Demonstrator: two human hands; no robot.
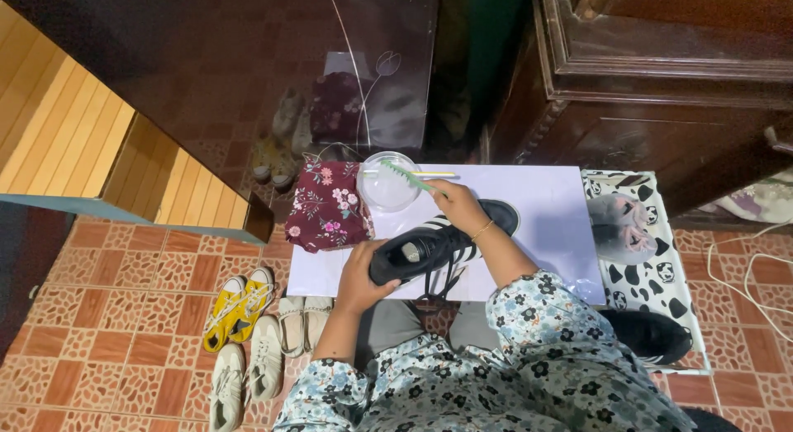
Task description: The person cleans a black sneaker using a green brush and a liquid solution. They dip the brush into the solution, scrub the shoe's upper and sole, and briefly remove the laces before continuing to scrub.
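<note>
Just below the middle of the frame the left hand (361, 277) reaches forward from a bare forearm and is clenched around the heel end of a black lace-up sneaker with white side stripes (438, 242), fingers curled over the shoe's opening. The sneaker lies tilted across the near edge of a pale lilac sheet covering a small low table (545, 234), its toe pointing to the upper right and its laces hanging off the table's front edge. The right hand (457, 204), wearing a thin gold bangle at the wrist, comes up from a flowered blue-and-white sleeve, crosses over the sneaker and is closed around the handle of a light green toothbrush (406, 177). The brush slants to the upper left, its bristle end over a clear round plastic bowl (388, 184) that stands at the far edge of the sheet; what the bowl contains cannot be told, though it looks see-through to its base. Just left of the bowl, touching the sheet's left edge, lies a folded maroon cloth with pink flowers (328, 209). At the right of the frame another black shoe (648, 333) rests on a black-and-white cow-patterned mat (661, 275), near the person's right elbow. On the tiled floor at the lower left stand a pair of yellow canvas sneakers (238, 306) and, below them, white sneakers (246, 374).
</note>
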